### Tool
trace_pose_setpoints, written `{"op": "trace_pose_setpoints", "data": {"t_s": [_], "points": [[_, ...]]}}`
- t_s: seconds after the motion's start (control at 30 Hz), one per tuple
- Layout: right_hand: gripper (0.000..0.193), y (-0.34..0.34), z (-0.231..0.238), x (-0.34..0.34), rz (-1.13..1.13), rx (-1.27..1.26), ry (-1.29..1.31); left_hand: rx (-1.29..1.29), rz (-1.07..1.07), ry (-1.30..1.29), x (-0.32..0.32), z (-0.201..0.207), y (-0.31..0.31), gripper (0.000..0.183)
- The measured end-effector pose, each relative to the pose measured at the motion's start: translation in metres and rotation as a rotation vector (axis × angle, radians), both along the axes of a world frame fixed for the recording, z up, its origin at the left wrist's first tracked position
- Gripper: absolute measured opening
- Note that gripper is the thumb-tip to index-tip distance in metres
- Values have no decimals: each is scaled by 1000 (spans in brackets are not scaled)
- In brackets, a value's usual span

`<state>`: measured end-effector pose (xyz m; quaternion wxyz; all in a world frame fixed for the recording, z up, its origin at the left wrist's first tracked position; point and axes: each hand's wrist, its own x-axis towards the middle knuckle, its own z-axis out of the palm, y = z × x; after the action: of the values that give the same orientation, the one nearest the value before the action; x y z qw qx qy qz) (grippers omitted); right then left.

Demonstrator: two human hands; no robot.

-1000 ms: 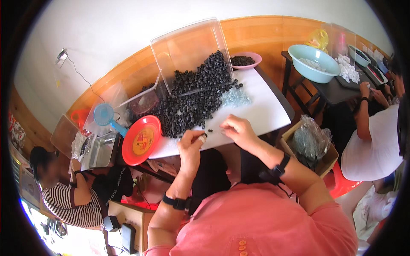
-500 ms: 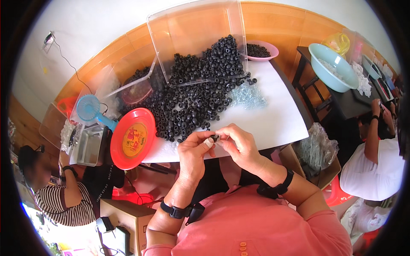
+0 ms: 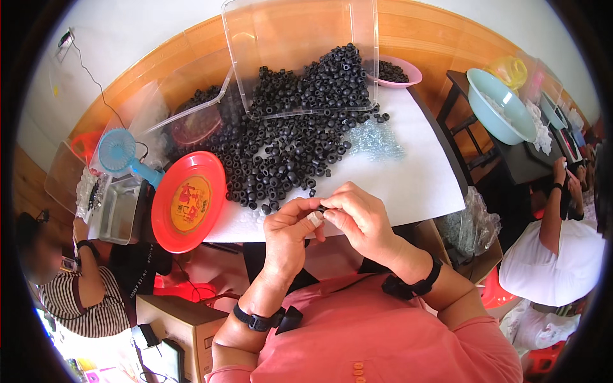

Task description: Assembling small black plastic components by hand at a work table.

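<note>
I locate the small black piece (image 3: 323, 208) above the middle of the worktop's (image 3: 424, 182) near edge, held up between both hands and partly hidden by fingertips; the left hand (image 3: 285, 235) has its fingers pinched closed on the piece from the left, with a pale wrap on the thumb; the right hand (image 3: 365, 220) has its thumb and forefinger closed on it from the right.

Beyond the hands I register a heap of black beads (image 3: 281, 163), spread from near the near edge back to the far edge; a clear plastic box (image 3: 290, 32) stands tilted at the far edge, with beads heaped at its lower part; a patch of pale clear beads (image 3: 377, 140) lies beside the heap, toward the right edge; a pink bowl (image 3: 414, 75) of dark pieces sits at the far right corner.

At the near left corner I note a red plate (image 3: 165, 214), tilted; a blue fan (image 3: 117, 152) lies just beyond it, toward the left edge.
</note>
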<state>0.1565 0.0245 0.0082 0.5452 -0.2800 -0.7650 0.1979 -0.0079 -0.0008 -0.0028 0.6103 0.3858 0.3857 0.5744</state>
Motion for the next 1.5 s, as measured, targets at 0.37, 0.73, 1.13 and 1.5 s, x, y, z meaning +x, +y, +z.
{"op": "trace_pose_setpoints", "data": {"t_s": [0.37,0.73,1.13,1.5], "points": [[19,-5,-4,4,-38,35,-63,-20,-16,-1,0,2,-1,18],[13,4,15,11,-32,-117,-156,-29,-26,-70,-3,-3,0,15],[9,38,0,10,-124,219,-624,-13,16,-127,-3,-1,-2,21],[8,35,2,17,-108,304,-784,-7,-7,-158,-5,-1,-3,19]]}}
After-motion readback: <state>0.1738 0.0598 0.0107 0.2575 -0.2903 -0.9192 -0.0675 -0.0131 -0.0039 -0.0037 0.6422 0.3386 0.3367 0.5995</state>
